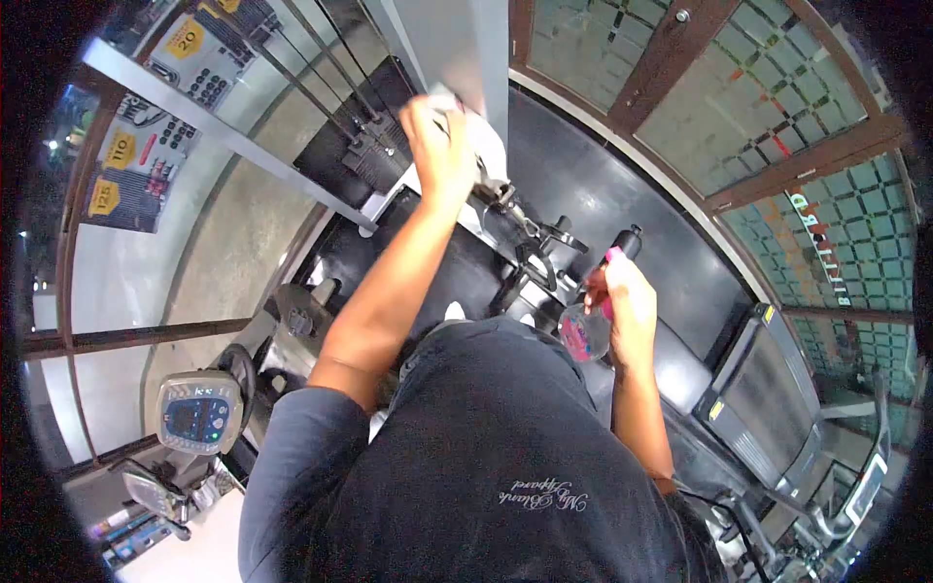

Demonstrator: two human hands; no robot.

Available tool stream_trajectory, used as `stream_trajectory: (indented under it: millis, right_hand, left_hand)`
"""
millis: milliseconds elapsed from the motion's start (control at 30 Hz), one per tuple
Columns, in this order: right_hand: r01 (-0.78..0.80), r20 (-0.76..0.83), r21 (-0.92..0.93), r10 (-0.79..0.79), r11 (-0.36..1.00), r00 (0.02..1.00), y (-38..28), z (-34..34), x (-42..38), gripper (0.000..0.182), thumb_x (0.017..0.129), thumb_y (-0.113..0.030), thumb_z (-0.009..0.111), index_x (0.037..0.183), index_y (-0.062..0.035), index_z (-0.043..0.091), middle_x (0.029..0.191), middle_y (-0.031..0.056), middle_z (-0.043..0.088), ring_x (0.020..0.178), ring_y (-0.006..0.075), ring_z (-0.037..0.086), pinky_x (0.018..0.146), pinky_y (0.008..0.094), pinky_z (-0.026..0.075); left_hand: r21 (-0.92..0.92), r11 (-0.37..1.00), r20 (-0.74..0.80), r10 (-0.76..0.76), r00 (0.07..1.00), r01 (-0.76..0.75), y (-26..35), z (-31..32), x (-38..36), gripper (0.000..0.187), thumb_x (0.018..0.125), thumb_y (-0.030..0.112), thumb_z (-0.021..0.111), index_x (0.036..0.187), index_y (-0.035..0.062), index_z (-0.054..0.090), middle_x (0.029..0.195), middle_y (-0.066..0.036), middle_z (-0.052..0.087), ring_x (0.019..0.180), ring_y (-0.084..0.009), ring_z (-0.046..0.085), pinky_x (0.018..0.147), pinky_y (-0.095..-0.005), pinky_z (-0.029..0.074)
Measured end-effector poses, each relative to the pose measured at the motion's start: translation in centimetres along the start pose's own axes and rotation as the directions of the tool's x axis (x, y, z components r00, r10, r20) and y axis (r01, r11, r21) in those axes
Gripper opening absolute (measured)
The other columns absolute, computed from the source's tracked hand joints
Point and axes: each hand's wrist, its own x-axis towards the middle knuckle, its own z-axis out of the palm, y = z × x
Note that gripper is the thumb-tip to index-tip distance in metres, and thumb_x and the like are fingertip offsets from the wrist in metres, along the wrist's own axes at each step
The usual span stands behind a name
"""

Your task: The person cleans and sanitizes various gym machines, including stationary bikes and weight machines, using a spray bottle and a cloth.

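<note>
My left hand (439,146) is raised ahead of me against the upright grey post (484,53) of a weight machine. Its fingers are closed on a white cloth (490,146), which shows beside and behind the hand. Lower and to the right, my right hand (630,301) grips a clear spray bottle (580,335) with pink parts at its top and a pink and blue label. The bottle is held tilted above a padded black bench, and the fingers hide part of its neck. Below my left hand are the machine's dark metal fittings (501,194).
A treadmill (768,389) stands at the right, by glass doors (758,87) in brown frames. Cables and a weight stack (369,146) are at the upper left. An exercise machine with a console (199,413) stands at the lower left. Posters (131,155) hang beyond it.
</note>
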Motion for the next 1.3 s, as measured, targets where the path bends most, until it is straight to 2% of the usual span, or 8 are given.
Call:
stream_trajectory:
  millis: [167, 267, 467, 633, 700, 933, 1033, 1300]
  right_hand:
    - [0.005, -0.005, -0.035, -0.005, 0.999, 1.000, -0.1, 0.7, 1.2, 0.041, 0.106, -0.038, 0.059, 0.097, 0.0015, 0.065, 0.082, 0.0081, 0.066, 0.069, 0.0150, 0.063, 0.063, 0.0304, 0.050]
    - [0.006, -0.002, -0.013, -0.006, 1.000, 1.000, 0.2, 1.1, 1.5, 0.040, 0.106, -0.036, 0.060, 0.098, 0.0019, 0.065, 0.083, 0.0086, 0.066, 0.069, 0.0154, 0.063, 0.064, 0.0313, 0.051]
    - [-0.010, 0.007, 0.003, 0.010, 1.000, 1.000, 0.7, 1.3, 1.4, 0.037, 0.106, -0.034, 0.060, 0.099, 0.0025, 0.065, 0.084, 0.0091, 0.066, 0.070, 0.0161, 0.063, 0.064, 0.0318, 0.052]
    - [0.020, -0.004, 0.008, -0.020, 1.000, 1.000, 0.6, 1.2, 1.4, 0.037, 0.107, -0.033, 0.060, 0.099, 0.0025, 0.065, 0.086, 0.0092, 0.066, 0.072, 0.0159, 0.064, 0.064, 0.0317, 0.052]
    - [0.017, -0.005, 0.005, -0.017, 1.000, 1.000, 0.5, 1.2, 1.5, 0.037, 0.107, -0.033, 0.059, 0.100, 0.0024, 0.065, 0.086, 0.0091, 0.066, 0.072, 0.0158, 0.064, 0.064, 0.0315, 0.052]
    - [0.012, 0.045, -0.030, -0.011, 0.999, 0.999, 1.1, 0.9, 1.1, 0.035, 0.107, -0.032, 0.058, 0.105, 0.0026, 0.064, 0.088, 0.0096, 0.067, 0.072, 0.0156, 0.064, 0.065, 0.0317, 0.052]
    - [-0.006, 0.020, -0.018, 0.006, 1.000, 1.000, 1.2, 1.1, 0.6, 0.036, 0.107, -0.032, 0.058, 0.106, 0.0029, 0.065, 0.087, 0.0099, 0.067, 0.072, 0.0156, 0.064, 0.065, 0.0322, 0.052]
    - [0.012, -0.009, -0.014, -0.012, 1.000, 1.000, 1.0, 0.9, 0.5, 0.037, 0.107, -0.034, 0.059, 0.102, 0.0019, 0.066, 0.088, 0.0095, 0.068, 0.072, 0.0148, 0.064, 0.064, 0.0307, 0.051]
  left_hand:
    - [-0.070, 0.984, -0.244, 0.144, 0.959, -0.165, 4.8, -0.9, 6.6, 0.034, 0.104, 0.018, 0.057, 0.121, -0.0077, 0.044, 0.114, -0.025, 0.047, 0.109, -0.0412, 0.051, 0.101, -0.0499, 0.038]
    - [0.066, 0.985, -0.320, 0.175, 0.931, -0.162, 0.5, 1.0, 5.0, 0.037, 0.109, 0.024, 0.050, 0.130, -0.0045, 0.039, 0.124, -0.023, 0.050, 0.114, -0.0331, 0.054, 0.104, -0.0470, 0.041]
    - [0.034, 0.976, -0.007, -0.216, 0.976, 0.216, -6.2, 4.2, -8.4, 0.029, 0.094, -0.002, 0.050, 0.122, -0.0018, 0.047, 0.121, -0.024, 0.044, 0.118, -0.0407, 0.045, 0.108, -0.0499, 0.034]
    - [-0.057, 0.993, 0.044, -0.097, 0.994, 0.099, -3.3, 3.0, -5.0, 0.025, 0.104, 0.017, 0.052, 0.117, -0.0010, 0.042, 0.116, -0.023, 0.044, 0.113, -0.0370, 0.049, 0.103, -0.0488, 0.040]
    - [-0.249, 0.943, -0.015, -0.233, 0.972, 0.221, 1.3, 1.6, -1.5, 0.020, 0.103, 0.013, 0.052, 0.114, -0.0009, 0.042, 0.116, -0.021, 0.043, 0.115, -0.0339, 0.046, 0.104, -0.0467, 0.037]
    - [0.055, 0.998, -0.092, -0.006, 0.996, 0.011, -3.9, 3.2, -4.4, 0.024, 0.098, 0.001, 0.049, 0.120, -0.0045, 0.041, 0.120, -0.024, 0.042, 0.116, -0.0387, 0.041, 0.107, -0.0501, 0.033]
    - [0.054, 0.970, 0.048, -0.238, 0.970, 0.236, -6.3, 4.7, -8.4, 0.031, 0.091, -0.001, 0.047, 0.120, -0.0045, 0.038, 0.119, -0.024, 0.037, 0.113, -0.0370, 0.044, 0.105, -0.0480, 0.038]
    - [-0.106, 0.983, -0.003, -0.151, 0.989, 0.150, -0.5, 0.9, -2.4, 0.018, 0.097, 0.003, 0.051, 0.113, -0.0028, 0.044, 0.115, -0.020, 0.046, 0.115, -0.0308, 0.045, 0.107, -0.0456, 0.034]
